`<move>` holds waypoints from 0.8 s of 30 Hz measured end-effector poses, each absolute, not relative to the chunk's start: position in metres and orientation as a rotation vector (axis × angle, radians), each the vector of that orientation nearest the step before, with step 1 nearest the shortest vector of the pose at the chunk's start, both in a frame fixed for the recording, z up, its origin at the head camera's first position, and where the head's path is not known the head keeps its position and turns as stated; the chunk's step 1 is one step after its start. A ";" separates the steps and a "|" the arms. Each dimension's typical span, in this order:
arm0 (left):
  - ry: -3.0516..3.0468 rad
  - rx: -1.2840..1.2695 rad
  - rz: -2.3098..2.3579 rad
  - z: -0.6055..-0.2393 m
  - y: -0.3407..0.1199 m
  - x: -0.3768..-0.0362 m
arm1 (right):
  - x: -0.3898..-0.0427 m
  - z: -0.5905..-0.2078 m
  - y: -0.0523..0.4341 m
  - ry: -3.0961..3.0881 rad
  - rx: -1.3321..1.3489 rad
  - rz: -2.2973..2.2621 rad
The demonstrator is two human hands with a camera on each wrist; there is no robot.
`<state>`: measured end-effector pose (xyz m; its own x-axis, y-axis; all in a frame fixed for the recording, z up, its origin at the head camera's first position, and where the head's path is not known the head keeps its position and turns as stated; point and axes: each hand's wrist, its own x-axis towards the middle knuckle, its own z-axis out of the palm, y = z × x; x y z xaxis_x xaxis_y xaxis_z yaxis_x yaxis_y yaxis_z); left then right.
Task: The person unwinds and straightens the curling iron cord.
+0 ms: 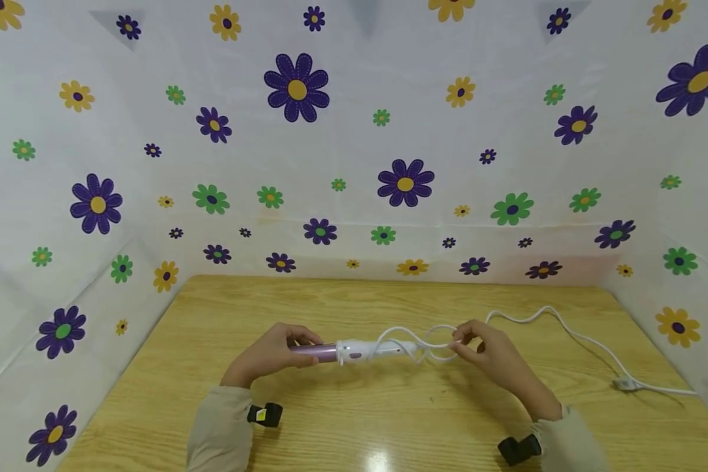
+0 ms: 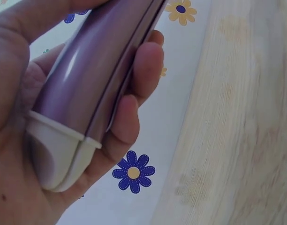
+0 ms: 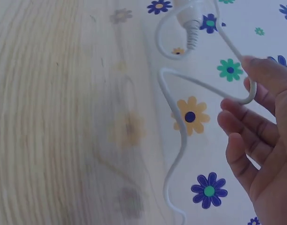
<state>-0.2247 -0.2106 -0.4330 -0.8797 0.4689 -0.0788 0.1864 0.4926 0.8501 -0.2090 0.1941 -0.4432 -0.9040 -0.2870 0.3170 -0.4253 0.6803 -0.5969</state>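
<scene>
your left hand (image 1: 274, 354) has its fingers (image 2: 134, 117) wrapped round the purple barrel of the curling iron (image 1: 354, 351), held level just above the worktop (image 1: 354, 419). your right hand (image 1: 495, 357) pinches a loop of its white cord (image 1: 543, 324), which trails off right across the worktop.

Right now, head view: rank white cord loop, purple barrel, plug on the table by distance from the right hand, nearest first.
1. White cord loop: pinched in the right hand, at its fingertips.
2. Purple barrel: to the left, gripped by the left hand.
3. Plug: far right on the table.
</scene>
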 end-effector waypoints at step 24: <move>2.461 0.538 1.326 -0.437 -0.213 -0.225 | -0.205 -0.470 0.240 -2.842 0.680 1.257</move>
<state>-0.2255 -0.2129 -0.4367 -0.8869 0.4551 -0.0790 0.1845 0.5057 0.8427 -0.2046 0.2401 -0.4695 -0.9077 -0.3976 0.1338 -0.3665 0.5964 -0.7142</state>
